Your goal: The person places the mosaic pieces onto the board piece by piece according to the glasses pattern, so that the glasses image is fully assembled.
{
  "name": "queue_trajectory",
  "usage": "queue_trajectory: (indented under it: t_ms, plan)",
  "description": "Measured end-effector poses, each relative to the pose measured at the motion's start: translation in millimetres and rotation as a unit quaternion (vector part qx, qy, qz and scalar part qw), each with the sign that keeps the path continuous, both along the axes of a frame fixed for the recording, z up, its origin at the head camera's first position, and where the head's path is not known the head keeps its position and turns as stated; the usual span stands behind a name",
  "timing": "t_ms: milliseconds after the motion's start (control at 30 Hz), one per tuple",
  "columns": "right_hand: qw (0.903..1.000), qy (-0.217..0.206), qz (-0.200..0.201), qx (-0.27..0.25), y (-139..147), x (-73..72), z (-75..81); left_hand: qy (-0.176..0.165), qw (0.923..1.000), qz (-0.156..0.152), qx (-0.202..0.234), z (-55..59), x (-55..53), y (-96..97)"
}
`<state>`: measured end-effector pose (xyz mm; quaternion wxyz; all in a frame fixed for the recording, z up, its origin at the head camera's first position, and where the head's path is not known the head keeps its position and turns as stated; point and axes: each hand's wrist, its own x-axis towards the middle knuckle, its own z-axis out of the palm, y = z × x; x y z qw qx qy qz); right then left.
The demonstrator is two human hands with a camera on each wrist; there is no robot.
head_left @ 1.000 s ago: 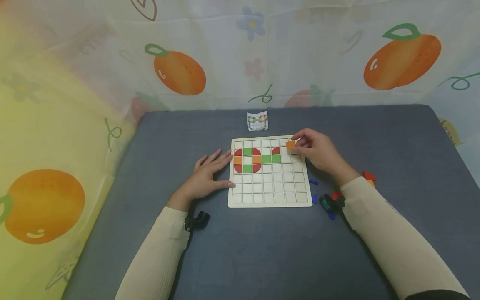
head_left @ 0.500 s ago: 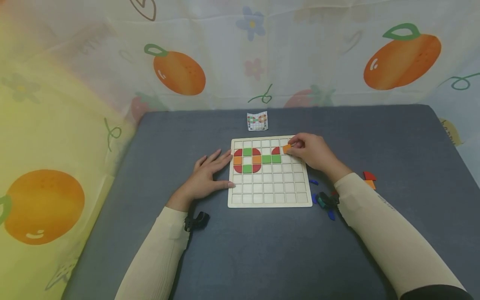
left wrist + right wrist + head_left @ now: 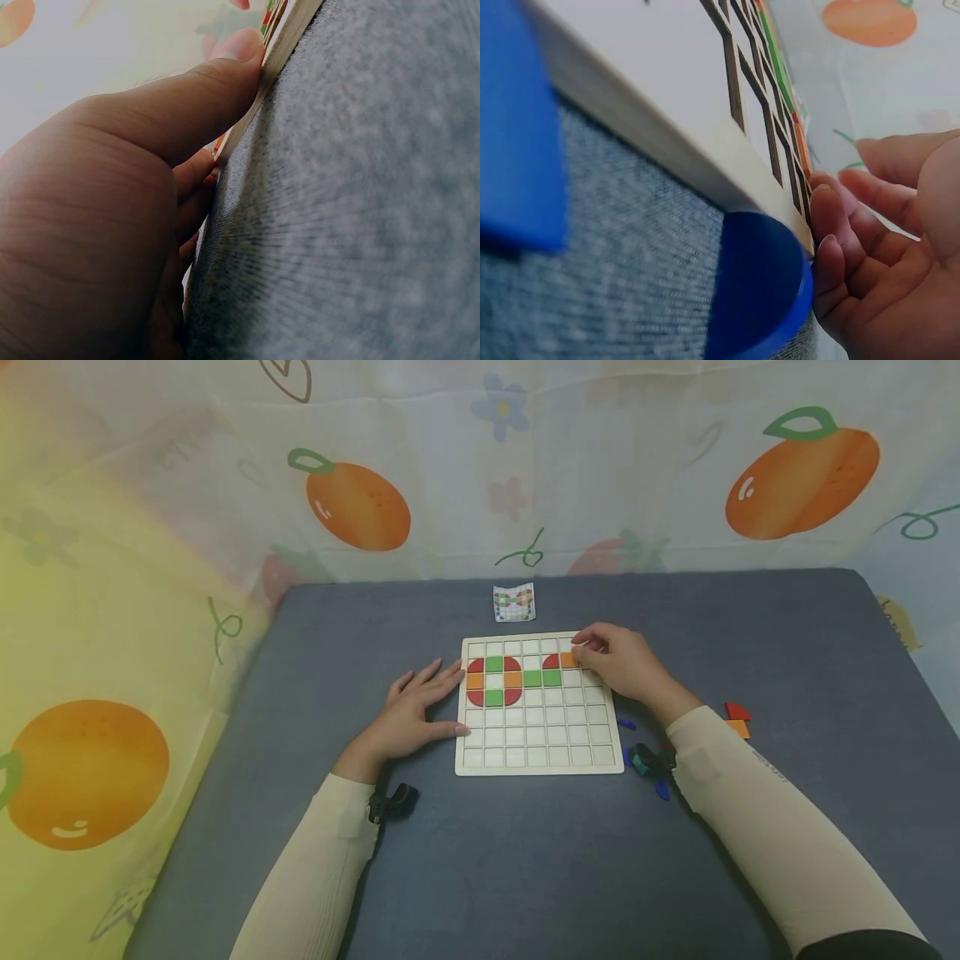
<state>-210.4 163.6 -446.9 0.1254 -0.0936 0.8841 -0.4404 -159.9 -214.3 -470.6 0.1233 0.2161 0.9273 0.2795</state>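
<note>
A pale grid board [image 3: 540,758] lies on the table, with red, green and orange tiles in some cells. My left hand [image 3: 408,714] rests at its left edge, fingers spread, thumb on the rim; the left wrist view shows the thumb [image 3: 202,90] against the board's side. At the upper right, my right hand [image 3: 626,664] is beside an orange square tile [image 3: 567,660], which lies flat in a cell right of a red quarter-round tile [image 3: 552,661]. In the right wrist view no tile shows between the right hand's [image 3: 885,225] thumb and fingers.
Beyond the board lies a small printed pattern card [image 3: 514,602]. Right of the board are blue pieces [image 3: 627,724], a red piece [image 3: 737,711] and an orange tile [image 3: 738,728], partly beside the right sleeve. A blue piece [image 3: 757,285] lies close against the board's edge.
My right hand has moved left and lowered the orange square tile from above the board into the cell beside the red quarter-round tile. Its fingers have let go. The left hand stays put.
</note>
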Motion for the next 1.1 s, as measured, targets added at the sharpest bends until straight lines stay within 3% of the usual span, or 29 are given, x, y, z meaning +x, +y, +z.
queue_trajectory:
  t_ms: [333,867,1100]
  plan:
    - [0.9972,-0.013,0.004,-0.074,6.6,5.5,2.1,0.0,1.0,-0.002,0.002,-0.9,0.3,-0.8]
    - [0.9805,-0.027,0.031,-0.192,30.2,24.4,24.4,-0.003,1.0,-0.001,0.004,2.7,1.0,-0.1]
    - [0.9733,0.008,0.06,-0.221,54.9,39.8,26.1,-0.005,1.0,0.003,0.006,3.3,0.6,0.2]
